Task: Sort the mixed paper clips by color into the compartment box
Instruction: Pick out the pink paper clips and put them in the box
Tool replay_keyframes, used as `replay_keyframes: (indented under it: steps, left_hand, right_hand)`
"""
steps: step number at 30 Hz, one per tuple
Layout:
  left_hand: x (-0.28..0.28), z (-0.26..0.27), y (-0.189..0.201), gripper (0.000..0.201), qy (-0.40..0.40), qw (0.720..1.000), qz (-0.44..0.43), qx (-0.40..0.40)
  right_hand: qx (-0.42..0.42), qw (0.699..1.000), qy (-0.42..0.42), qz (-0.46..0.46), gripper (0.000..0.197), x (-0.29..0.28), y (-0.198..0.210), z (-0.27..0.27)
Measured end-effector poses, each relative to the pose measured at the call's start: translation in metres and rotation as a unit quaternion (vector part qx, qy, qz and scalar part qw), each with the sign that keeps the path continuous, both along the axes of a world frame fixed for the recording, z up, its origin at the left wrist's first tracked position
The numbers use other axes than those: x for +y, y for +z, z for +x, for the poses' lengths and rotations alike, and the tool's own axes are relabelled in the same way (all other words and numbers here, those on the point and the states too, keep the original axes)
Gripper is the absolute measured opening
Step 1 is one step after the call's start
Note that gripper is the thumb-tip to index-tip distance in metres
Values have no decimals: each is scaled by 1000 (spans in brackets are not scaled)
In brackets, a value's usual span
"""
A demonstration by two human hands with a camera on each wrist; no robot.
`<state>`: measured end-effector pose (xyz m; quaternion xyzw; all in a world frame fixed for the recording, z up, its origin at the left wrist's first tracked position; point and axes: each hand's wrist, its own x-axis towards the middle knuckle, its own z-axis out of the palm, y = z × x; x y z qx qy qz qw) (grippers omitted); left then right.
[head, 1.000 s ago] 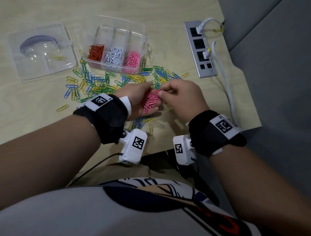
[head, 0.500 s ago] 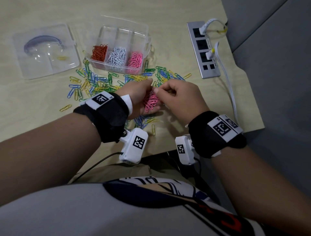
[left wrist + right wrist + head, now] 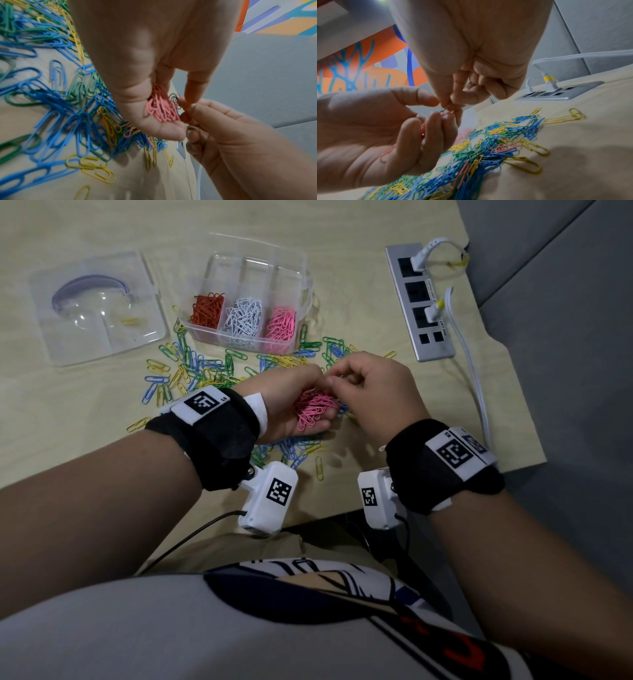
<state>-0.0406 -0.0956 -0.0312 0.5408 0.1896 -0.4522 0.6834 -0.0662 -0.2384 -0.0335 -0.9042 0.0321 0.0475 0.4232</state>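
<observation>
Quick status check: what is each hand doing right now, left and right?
Left hand: cupped, holding a bunch of pink paper clips.
Right hand: fingers curled, pinching a single clip at the edge of that bunch; its color is unclear.

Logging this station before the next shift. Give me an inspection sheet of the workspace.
Surface: light wooden table.
Job's things: compartment box holds red, white and pink clips apart; loose clips, blue, green and yellow, lie before it.
Clutter: clear lid left of the box.
Grippers: left hand cups pink clips; right hand in a fingertip grip at that bunch, item unclear.
Cables: white cable plugged into power strip.
Surroundings: grey padded surface right of the table.
</observation>
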Motion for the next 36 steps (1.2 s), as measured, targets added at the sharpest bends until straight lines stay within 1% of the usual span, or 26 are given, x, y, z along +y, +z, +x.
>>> replay_keyframes:
  steps: [4,7,9,12,15,18,20,22,23,25,27,29,30,33,36]
  left_hand:
    - [2,-1,-3,7,-22,999,-5,-27]
    - [6,0,-5,8,-27,999,-18,-32]
    - [9,1,-6,10,-31,999,-19,-34]
    - [11,2,-5,12,-42,998,-20,-38]
    - [11,3,-5,12,-53,998,-19,-39]
    - [11,2,-4,14,-44,998,-8,-39]
    - [11,2,-3,15,-32,999,4,-38]
    - [13,3,-2,14,-16,999,23,-32]
    - [14,3,-2,13,-7,999,31,-26]
    - [16,4,-2,17,6,999,38,-13]
    - [17,6,-3,28,14,999,38,-1]
    - [17,7,-4,33,23,999,44,-3]
    - [16,7,-4,32,24,999,46,-5]
    - [15,5,-4,28,25,998,51,-5]
    - [16,5,-3,22,33,998,55,-6]
  right_hand:
    - [2,1000,-24,3,7,2,-2,2]
    - [16,1000,6,-13,13,-2,-3,5]
    - [16,999,27,-38,10,-4,-4,6]
    - [0,998,34,-59,5,-4,-4,8]
    - [-27,998,-3,-60,5,0,-4,10]
    - [-42,995,-72,-55,6,0,-3,13]
    - [-19,990,-112,-78,7,-7,-4,16]
    - [40,984,-120,-127,15,-19,-7,19]
    - [70,979,-117,-152,18,-24,-8,18]
    - [97,973,-101,-184,16,-30,-11,15]
    - [110,970,-46,-210,11,-27,-16,11]
    - [122,967,11,-223,9,-21,-23,6]
    - [122,965,23,-229,9,-19,-26,5]
    - [97,963,26,-249,4,-16,-29,3]
    - [93,958,34,-269,4,-18,-27,3]
